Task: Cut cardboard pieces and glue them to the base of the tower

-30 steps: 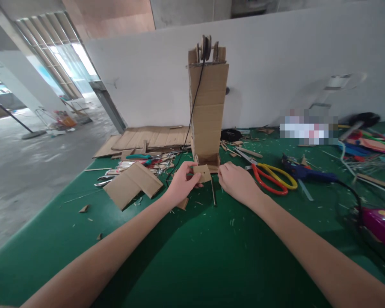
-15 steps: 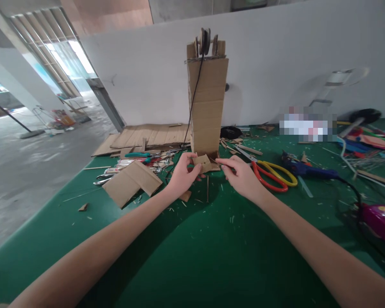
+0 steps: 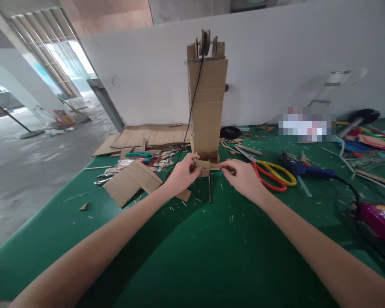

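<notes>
My left hand [image 3: 183,172] pinches a small folded piece of cardboard [image 3: 202,164] between thumb and fingers. Just right of it, my right hand [image 3: 239,173] has thumb and fingertips pressed together; whatever they hold is too small to make out. Both hands are low in front of a tall cardboard tower [image 3: 208,98], near the opening at its foot. At the tower's top sits a pulley wheel [image 3: 205,42], and a black cord [image 3: 195,92] hangs from it. Below the cardboard piece a thin brown stick [image 3: 210,192] lies on the green tabletop [image 3: 208,248].
Scissors [image 3: 272,175] with red and yellow handles lie right of my right hand, then a blue glue gun [image 3: 308,170] and a magenta device [image 3: 378,220]. On the left are a cut cardboard sheet [image 3: 128,184] and teal-handled pliers [image 3: 136,155]. Flat cardboard [image 3: 150,136] lies behind.
The cardboard piece in my left hand has tilted, so its hole no longer faces me. My right hand has shifted slightly right and down; the thin stick seen at its fingertips no longer shows clearly.
</notes>
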Demonstrator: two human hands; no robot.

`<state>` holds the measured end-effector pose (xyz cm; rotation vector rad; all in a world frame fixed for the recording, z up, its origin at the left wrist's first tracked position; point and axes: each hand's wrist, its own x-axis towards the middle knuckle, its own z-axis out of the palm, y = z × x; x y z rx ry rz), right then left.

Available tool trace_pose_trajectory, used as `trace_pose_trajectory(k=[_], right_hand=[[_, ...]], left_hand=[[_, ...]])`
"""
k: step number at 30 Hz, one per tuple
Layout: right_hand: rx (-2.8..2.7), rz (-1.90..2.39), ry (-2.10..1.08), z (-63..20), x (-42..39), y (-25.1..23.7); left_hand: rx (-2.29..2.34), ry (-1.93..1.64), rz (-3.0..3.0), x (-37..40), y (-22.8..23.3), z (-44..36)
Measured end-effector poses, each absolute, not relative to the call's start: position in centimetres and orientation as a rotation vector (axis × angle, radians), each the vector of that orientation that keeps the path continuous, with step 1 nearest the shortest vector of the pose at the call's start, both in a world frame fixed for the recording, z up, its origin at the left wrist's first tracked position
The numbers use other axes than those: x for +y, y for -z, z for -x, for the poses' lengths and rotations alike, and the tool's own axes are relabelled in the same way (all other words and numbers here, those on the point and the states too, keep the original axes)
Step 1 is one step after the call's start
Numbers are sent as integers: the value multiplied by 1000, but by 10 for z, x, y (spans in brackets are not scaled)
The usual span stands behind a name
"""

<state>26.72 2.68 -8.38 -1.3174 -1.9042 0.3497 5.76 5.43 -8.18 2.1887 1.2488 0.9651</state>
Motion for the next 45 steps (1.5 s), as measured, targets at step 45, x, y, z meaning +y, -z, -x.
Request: trace_pose_trajectory(k=[45], right_hand=[[-2125, 1224, 365, -243, 11, 89]], left_hand=[[1018, -1224, -1454, 33, 87, -85]])
